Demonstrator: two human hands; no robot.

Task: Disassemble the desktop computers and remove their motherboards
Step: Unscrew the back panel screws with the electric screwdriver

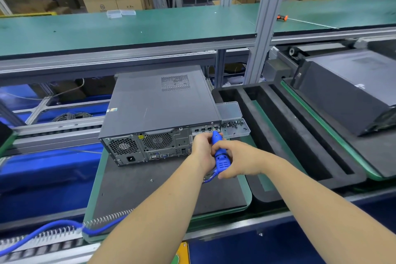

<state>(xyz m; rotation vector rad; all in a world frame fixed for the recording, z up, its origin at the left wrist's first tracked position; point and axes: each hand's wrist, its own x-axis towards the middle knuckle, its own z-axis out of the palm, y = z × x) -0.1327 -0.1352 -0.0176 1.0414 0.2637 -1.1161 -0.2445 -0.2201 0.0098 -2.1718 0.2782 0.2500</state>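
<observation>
A dark grey desktop computer [156, 103] lies flat on a black mat [154, 188], its rear panel with fans and ports facing me. My right hand [235, 161] grips the body of a blue electric screwdriver [220, 154]. My left hand [202, 146] holds the front part of the same tool. The bit touches the upper right edge of the rear panel, near the expansion slots. A blue cable [42, 231] runs from the tool away to the lower left.
A clear plastic box [233, 120] holding several small screws stands open right of the computer. Black foam trays [285, 135] lie to the right, with another dark computer case [347, 90] beyond. An orange-handled screwdriver [282, 17] lies on the green upper shelf [128, 30].
</observation>
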